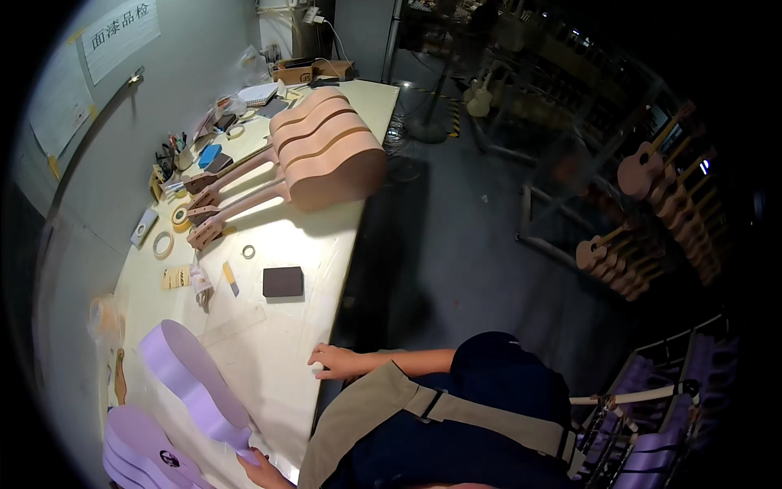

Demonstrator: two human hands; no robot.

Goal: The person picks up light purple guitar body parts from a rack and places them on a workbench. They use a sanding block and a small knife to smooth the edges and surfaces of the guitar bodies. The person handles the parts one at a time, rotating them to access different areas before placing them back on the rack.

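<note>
A lilac ukulele body [195, 383] stands on its edge at the near left of the table, its curved side showing. My left hand [259, 470] is closed round its narrow end at the neck, partly cut off by the lower edge. Beside it, several lilac ukuleles [147, 452] lie stacked, the front one with a dark emblem. My right hand [332, 361] rests at the table's near edge with thumb and forefinger apart, nothing clear between them. A dark sanding block [283, 282] and a yellow-handled knife [231, 279] lie farther up the table.
Several unpainted pinkish ukuleles [326, 151] stand in a row at the far part of the pale table [269, 334]. Tape rolls [163, 244], a pen holder [175, 155] and a blue block [209, 156] line the wall. Racks of ukuleles [643, 171] stand to the right.
</note>
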